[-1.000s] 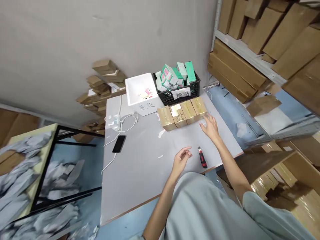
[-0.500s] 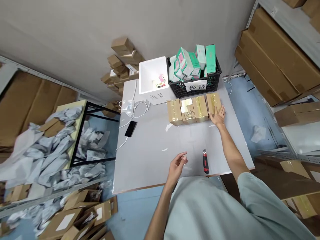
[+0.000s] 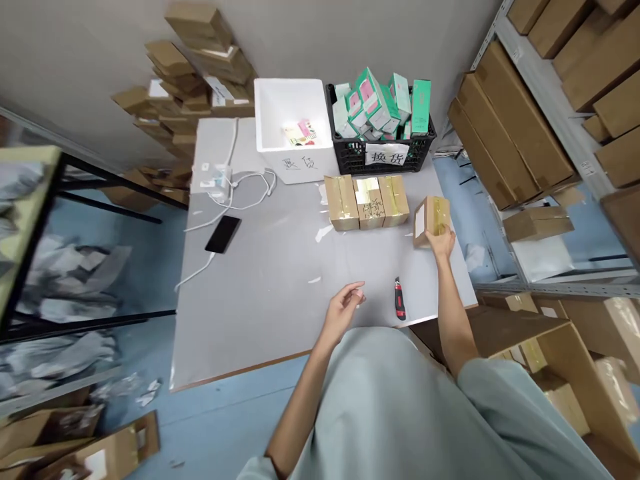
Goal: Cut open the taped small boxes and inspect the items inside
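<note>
My right hand (image 3: 441, 241) grips the near end of a small cardboard box (image 3: 421, 217) closed with yellowish tape, at the right side of the table. A gap separates that box from three similar taped boxes (image 3: 369, 203) standing in a row; the middle one bears a white label and handwriting. My left hand (image 3: 343, 308) hovers over the table's front part, its fingers loosely bent and apart, and I see nothing held in it. Between my hands lies a red and black utility knife (image 3: 399, 300).
A white foam box (image 3: 310, 165) and a black crate (image 3: 350, 157) full of green and white boxes stand at the table's back. A phone (image 3: 223, 235) and a power strip (image 3: 214, 181) with white cables lie left. Shelves with cartons (image 3: 520, 133) flank the right; an open carton (image 3: 560, 347) stands by my right side.
The rightmost box has moved right and nearer, away from the row, and my right hand has gone from lying flat on it to gripping it. The camera view has shifted rightward.
</note>
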Motion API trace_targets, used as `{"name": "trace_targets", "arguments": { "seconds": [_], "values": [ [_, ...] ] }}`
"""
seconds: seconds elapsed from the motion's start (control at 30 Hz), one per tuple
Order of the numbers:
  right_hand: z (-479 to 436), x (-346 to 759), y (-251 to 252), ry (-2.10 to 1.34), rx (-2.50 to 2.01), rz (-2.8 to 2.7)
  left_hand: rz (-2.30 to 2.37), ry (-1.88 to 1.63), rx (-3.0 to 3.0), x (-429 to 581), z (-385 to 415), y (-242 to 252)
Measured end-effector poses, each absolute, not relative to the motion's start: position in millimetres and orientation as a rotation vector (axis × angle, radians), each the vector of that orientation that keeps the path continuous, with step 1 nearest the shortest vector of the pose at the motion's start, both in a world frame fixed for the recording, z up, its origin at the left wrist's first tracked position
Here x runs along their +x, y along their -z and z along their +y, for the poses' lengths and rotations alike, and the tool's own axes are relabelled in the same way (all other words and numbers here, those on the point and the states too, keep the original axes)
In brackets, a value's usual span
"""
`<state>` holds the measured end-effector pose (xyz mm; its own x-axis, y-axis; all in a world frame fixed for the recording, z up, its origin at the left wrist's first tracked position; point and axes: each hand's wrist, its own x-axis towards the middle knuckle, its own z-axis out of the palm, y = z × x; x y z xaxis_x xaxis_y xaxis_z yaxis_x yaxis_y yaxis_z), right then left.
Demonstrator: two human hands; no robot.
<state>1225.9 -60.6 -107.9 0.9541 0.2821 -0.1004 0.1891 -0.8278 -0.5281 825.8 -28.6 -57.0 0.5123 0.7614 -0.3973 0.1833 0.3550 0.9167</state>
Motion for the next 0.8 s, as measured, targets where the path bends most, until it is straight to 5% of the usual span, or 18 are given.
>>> {"name": "trace_targets", "arguments": {
  "seconds": [0.3,0.6,0.8],
  "values": [
    [-207.7,1012.7,90.1,-0.263,-2.425,-0.650,0.958,-0.494,1.132,726.2,11.7,108.9],
    [-136.5,867.5,98.8,-0.889,-2.100,-1.740,1.176,-0.491,1.284,616.8,26.8,183.6],
    [-110.1,867.5,121.4,-0.971,-2.048,-1.909,1.253,-0.434,1.221,586.3,-4.6,196.2]
  ]
}}
